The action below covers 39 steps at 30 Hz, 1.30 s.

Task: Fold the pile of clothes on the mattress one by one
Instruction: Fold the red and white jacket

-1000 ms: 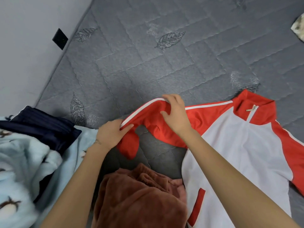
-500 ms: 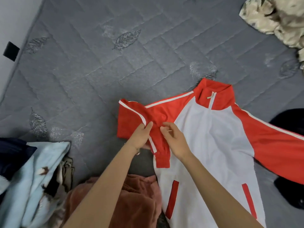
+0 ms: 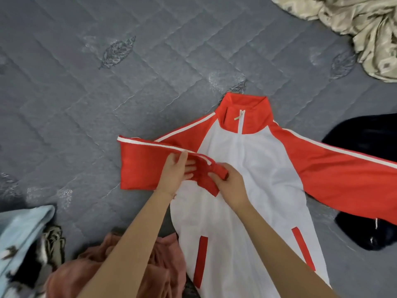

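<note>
grey quilted mattress point(image 3: 86, 104) fills the view. a red and white jacket point(image 3: 247, 211) lies front up near its middle, collar toward the far edge, one sleeve stretched to the right edge over a dark garment point(image 3: 365, 136). crumpled beige cloth point(image 3: 354, 24) sits at the far right corner, a pink fleece point(image 3: 68, 276) at the near edge, and a light blue fleece point(image 3: 21, 229) at the near left corner. the other sleeve point(image 3: 139, 166) is doubled back toward the chest; the left hand point(image 3: 175, 175) pinches it, and the right hand point(image 3: 231, 186) curls round its cuff point(image 3: 206, 179).
</note>
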Available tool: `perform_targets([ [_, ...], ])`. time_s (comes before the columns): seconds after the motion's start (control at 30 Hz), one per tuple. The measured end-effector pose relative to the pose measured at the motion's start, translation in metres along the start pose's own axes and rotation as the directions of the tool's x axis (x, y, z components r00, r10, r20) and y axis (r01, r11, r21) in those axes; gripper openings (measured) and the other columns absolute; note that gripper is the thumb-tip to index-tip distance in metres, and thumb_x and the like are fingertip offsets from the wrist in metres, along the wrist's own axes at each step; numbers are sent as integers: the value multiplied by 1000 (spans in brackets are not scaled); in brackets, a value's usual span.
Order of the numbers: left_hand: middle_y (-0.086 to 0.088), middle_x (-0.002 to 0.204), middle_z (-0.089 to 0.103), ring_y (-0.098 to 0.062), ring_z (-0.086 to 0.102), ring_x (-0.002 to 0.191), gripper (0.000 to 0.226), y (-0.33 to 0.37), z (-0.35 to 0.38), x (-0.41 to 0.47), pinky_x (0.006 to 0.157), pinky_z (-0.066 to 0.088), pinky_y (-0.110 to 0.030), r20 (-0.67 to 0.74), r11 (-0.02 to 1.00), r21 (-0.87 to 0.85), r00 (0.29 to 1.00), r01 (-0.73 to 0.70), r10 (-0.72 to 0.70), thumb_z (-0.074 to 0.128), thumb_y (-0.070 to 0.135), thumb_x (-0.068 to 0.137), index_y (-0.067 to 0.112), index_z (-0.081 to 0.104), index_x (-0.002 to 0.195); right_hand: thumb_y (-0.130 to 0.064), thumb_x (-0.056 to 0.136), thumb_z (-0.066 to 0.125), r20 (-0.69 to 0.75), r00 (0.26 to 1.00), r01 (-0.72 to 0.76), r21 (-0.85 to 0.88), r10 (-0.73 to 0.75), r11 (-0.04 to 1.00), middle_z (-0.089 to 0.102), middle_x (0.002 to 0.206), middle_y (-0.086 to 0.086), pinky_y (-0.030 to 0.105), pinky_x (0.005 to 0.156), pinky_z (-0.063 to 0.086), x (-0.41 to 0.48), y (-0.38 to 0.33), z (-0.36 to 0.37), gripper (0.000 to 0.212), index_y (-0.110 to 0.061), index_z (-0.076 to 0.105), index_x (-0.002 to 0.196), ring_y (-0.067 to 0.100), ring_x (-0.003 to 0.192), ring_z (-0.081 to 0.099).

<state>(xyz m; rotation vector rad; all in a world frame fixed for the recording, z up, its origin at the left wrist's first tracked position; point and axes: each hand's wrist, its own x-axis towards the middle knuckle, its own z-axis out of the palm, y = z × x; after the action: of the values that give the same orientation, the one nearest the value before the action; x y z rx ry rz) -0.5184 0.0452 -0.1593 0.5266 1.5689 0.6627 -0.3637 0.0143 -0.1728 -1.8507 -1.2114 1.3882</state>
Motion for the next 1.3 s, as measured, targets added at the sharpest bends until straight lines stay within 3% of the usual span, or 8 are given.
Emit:
perform_targets([
  [0.1, -3, 103, 67, -18, 63, 92, 30, -11, 9, 2, 86, 49, -30, -49, 860, 435, 946, -268, 319, 42, 31, 102, 15, 53, 124, -16, 94, 61, -77, 969, -191, 365, 234, 911, 71, 88, -5, 19, 75, 55, 16, 1, -21, 6, -18, 66, 94, 6, 80, 68],
  [0.2, -6, 112, 60, -26, 54, 106, 30, -25, 23, 12, 94, 38, -39, -4, 531, 776, 839, -340, 543, 53, 22, 97, 17, 58, 126, -19, 97, 54, -218, 927, -204, 391, 306, 897, 67, 97, 0, 25, 83, 52, 35, 12, -50, 11, -13, 62, 103, 12, 90, 64],
  [0.33, -13, 139, 46, -36, 38, 131, 43, -39, 54, 13, 109, 26, -56, 134, 316, 880, 823, -355, 552, 59, 20, 93, 24, 53, 136, -21, 92, 62, -384, 894, -151, 228, 231, 962, 61, 88, 2, 30, 79, 46, 56, 30, -90, 13, -10, 57, 93, 18, 85, 58],
  [0.5, -3, 162, 2, -25, -5, 149, 55, -46, 98, 12, 117, -6, -48, 338, 141, 902, 871, -407, 356, 37, 34, 102, 37, 14, 152, -18, 88, 68, -548, 830, -67, 97, 110, 993, 57, 75, -2, 31, 73, 42, 70, 50, -143, 14, -7, 59, 89, 16, 76, 51],
  [0.77, -3, 161, -14, -29, -15, 147, 60, -73, 136, 26, 115, 0, -59, 383, -96, 924, 886, -371, 262, 31, 48, 100, 40, 0, 152, -15, 80, 74, -432, 898, -76, -329, -79, 941, 50, 138, 16, 38, 111, 28, 72, 86, -168, 72, -10, 41, 144, 32, 129, 43],
  [0.87, -10, 161, 11, -36, 11, 147, 57, -74, 139, 28, 109, 15, -66, 393, -96, 919, 864, -383, 315, 32, 51, 97, 35, 24, 151, -22, 82, 71, -301, 923, 37, -551, -240, 834, 40, 148, 13, 49, 117, 14, 60, 97, -157, 67, -17, 44, 143, 33, 141, 28],
  [1.03, -16, 151, 38, -40, 36, 137, 58, -71, 152, 18, 105, 25, -64, 416, -99, 907, 830, -410, 371, 30, 51, 92, 27, 45, 143, -37, 95, 56, -132, 981, 24, -643, -141, 765, 19, 160, 5, 45, 118, -4, 43, 116, -153, 54, -25, 41, 145, 29, 149, 8],
  [1.3, -23, 132, 55, -43, 57, 116, 59, -76, 241, -22, 93, 44, -64, 293, 162, 898, 832, -409, 472, 81, 19, 74, 8, 57, 127, -15, 86, 54, -329, 927, 34, -399, -178, 917, 50, 140, 18, 48, 112, 28, 6, 114, -201, 41, -8, 62, 126, 39, 133, 43],
])
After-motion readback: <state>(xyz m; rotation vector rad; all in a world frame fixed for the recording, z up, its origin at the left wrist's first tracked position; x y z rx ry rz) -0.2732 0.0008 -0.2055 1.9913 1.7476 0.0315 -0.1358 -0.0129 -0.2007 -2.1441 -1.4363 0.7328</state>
